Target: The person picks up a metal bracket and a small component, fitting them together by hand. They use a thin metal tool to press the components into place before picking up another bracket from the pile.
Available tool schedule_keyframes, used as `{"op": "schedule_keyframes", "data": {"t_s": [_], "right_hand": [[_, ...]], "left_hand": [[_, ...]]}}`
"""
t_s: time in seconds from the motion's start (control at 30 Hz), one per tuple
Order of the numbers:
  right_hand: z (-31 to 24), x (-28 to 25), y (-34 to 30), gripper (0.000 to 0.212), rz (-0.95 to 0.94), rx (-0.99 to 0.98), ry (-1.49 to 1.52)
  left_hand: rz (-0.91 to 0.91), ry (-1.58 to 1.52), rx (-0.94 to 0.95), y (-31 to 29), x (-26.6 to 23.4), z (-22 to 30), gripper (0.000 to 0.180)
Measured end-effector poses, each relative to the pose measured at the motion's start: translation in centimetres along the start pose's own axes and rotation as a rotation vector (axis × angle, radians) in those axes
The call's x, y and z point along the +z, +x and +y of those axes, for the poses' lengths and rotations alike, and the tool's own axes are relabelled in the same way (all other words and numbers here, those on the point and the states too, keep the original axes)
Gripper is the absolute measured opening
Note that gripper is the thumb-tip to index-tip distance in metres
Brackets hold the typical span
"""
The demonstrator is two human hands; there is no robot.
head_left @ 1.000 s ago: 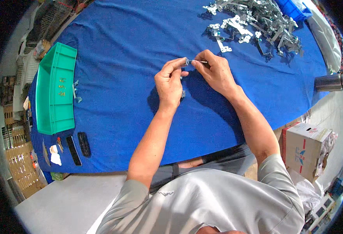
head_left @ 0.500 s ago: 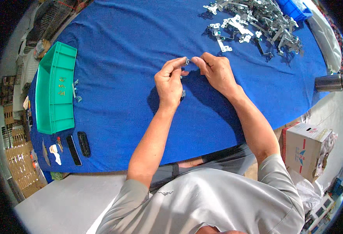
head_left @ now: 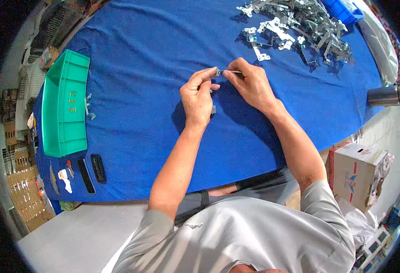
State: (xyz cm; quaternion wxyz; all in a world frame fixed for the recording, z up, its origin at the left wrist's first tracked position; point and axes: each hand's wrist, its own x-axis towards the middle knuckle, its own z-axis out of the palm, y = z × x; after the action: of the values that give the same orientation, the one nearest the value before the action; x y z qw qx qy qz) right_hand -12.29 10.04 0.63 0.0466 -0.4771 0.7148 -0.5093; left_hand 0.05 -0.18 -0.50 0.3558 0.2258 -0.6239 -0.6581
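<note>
Above the blue cloth [head_left: 136, 82], my left hand [head_left: 196, 98] is closed on a small metal bracket [head_left: 217, 73]. One end of it pokes out at the fingertips and another bit shows below the palm; the rest is hidden by the hand. My right hand [head_left: 254, 86] pinches a thin, pale metal rod [head_left: 237, 71] between thumb and forefinger. The rod points left at the bracket's end; whether its tip touches is too small to tell. At the far right lies a tangled pile of similar metal brackets [head_left: 284, 34].
A green plastic bin [head_left: 72, 141] with small brass-coloured pieces stands at the left, a metal bracket [head_left: 89, 107] beside it. Nearer lie a black phone-like slab [head_left: 86, 176] and a black case [head_left: 98, 168]. At right are a blue bin [head_left: 352, 17], dark cylinder [head_left: 386, 96] and carton [head_left: 350, 177].
The thin rod now shows plainly in my right fingers, lying more level toward the bracket. My right hand has turned slightly; my left hand has stayed in place.
</note>
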Motion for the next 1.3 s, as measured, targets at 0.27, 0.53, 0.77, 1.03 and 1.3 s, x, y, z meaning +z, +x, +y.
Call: {"op": "schedule_keyframes", "data": {"t_s": [0.27, 0.53, 0.77, 1.03, 1.3], "right_hand": [[-0.31, -0.51, 0.14, 0.023, -0.11, 0.112, -0.095], [-0.58, -0.33, 0.12, 0.024, -0.062, 0.094, 0.01], [-0.57, -0.34, 0.13, 0.024, -0.055, 0.087, -0.018], [0.01, -0.42, -0.03, 0.023, -0.093, 0.12, -0.053], [0.05, -0.5, 0.02, 0.02, -0.134, 0.166, -0.098]], "left_hand": [[0.003, 0.002, 0.012, 0.13, 0.02, 0.11, 0.028], [0.024, -0.021, -0.017, 0.05, -0.11, -0.03, 0.027], [0.016, -0.017, -0.024, 0.11, -0.01, -0.05, 0.025], [0.011, 0.015, -0.012, 0.05, 0.23, 0.1, 0.025], [0.021, -0.007, -0.018, 0.12, 0.1, 0.02, 0.025]]}}
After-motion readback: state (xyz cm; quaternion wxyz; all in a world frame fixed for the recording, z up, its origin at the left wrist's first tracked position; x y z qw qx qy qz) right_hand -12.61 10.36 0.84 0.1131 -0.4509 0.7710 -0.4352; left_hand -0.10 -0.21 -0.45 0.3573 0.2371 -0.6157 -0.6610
